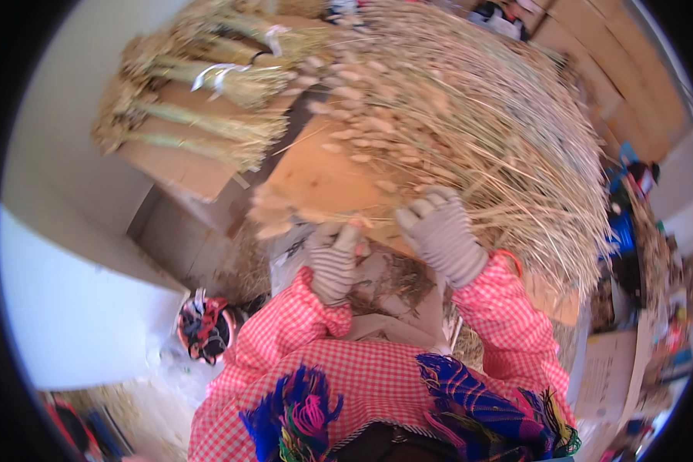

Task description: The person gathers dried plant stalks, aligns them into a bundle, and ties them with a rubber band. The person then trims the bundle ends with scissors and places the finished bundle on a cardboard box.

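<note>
My left hand (336, 260), in a striped knit glove with bare fingertips, is closed around the thin stems of a small bunch of dried fluffy grass heads (274, 211) that point left. My right hand (439, 234), gloved alike, is at the near edge of a large pile of dried bunny-tail grass (473, 127). Its fingers are curled near loose stems; whether they grip any is hidden. Beneath both lies an orange-brown board (317, 173).
Tied bundles of dried stems (225, 78) lie on cardboard (179, 167) at upper left. A pink bucket (228, 326) of dark and red scraps stands at lower left. A cardboard box (603, 375) is at lower right. Part of another person (505, 14) shows at the top.
</note>
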`<state>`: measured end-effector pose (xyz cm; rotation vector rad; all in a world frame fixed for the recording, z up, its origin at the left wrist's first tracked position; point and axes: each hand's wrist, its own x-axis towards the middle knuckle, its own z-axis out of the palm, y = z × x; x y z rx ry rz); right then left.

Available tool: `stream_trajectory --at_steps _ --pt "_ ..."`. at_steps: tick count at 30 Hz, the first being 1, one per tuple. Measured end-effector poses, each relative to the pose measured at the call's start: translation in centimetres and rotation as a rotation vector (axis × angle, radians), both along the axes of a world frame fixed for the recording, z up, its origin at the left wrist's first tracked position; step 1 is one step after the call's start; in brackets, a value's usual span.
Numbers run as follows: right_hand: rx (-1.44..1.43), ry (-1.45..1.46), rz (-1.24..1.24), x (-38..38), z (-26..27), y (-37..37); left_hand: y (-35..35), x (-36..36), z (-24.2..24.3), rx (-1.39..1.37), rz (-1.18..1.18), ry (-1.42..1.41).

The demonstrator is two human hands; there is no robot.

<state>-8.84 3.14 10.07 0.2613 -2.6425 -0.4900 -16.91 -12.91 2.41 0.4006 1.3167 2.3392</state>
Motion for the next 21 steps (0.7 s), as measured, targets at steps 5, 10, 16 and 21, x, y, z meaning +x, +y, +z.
stream_trajectory --at_steps 5,10,16,21 --pt "0.004 -0.051 -0.053 0.3 0.7 -0.1 0.8 0.1 0.9 0.100 0.053 0.065" --pt "0.000 0.073 -0.139 2.2 3.0 3.4 0.3 -0.7 1.6 0.184 0.055 -0.026" --pt "0.186 0.226 -0.310 6.0 4.4 11.5 -0.5 -1.1 1.3 0.251 0.024 -0.118" --pt "0.172 0.089 -0.592 10.4 5.7 15.7 -1.4 -1.7 -0.5 0.166 0.019 -0.197"
